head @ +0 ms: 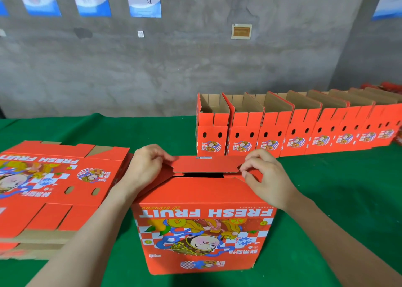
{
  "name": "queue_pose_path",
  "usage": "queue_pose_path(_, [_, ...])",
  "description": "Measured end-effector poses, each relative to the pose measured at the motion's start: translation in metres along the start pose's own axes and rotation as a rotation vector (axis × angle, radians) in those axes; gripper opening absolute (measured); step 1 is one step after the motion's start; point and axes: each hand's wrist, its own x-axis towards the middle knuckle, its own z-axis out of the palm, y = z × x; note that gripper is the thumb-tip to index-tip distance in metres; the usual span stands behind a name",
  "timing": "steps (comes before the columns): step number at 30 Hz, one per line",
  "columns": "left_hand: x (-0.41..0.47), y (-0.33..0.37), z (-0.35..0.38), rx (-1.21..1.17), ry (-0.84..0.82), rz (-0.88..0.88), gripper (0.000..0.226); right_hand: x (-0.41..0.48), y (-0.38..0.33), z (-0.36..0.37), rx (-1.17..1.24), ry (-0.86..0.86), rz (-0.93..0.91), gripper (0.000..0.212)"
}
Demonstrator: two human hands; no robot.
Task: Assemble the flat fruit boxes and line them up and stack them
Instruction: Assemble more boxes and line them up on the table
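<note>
A red fruit box (202,232) stands upside down in front of me on the green table (326,199), its "FRESH FRUIT" print inverted. Its bottom flaps are partly folded over, with a dark gap between them. My left hand (145,165) grips the left end of the far flap (206,164). At that flap's right corner, my right hand (263,176) pinches the cardboard. A stack of flat, unfolded boxes (54,189) lies to the left. A row of several assembled boxes (293,128), tops open, runs along the back right.
A grey concrete wall (174,69) with posters rises behind the table. Bare green cloth lies between the flat stack and the row of boxes, and to the right of the box I hold.
</note>
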Motion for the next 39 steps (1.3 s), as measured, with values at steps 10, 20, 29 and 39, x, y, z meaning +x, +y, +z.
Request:
queue_pose_path(10, [0.008, 0.001, 0.0, 0.323, -0.388, -0.151, 0.086, 0.025, -0.011, 0.003, -0.013, -0.389, 0.075, 0.017])
queue_pose_path(20, [0.011, 0.006, 0.011, 0.526, -0.396, -0.176, 0.076, 0.047, -0.016, 0.012, -0.155, -0.473, 0.18, 0.024])
queue_pose_path(29, [0.007, 0.006, 0.017, 0.589, -0.35, -0.171, 0.078, 0.044, -0.007, 0.021, -0.194, -0.372, 0.152, 0.02])
queue_pose_path(39, [0.006, 0.01, 0.012, 0.504, -0.357, -0.185, 0.074, 0.042, 0.001, 0.023, -0.178, -0.376, 0.136, 0.019])
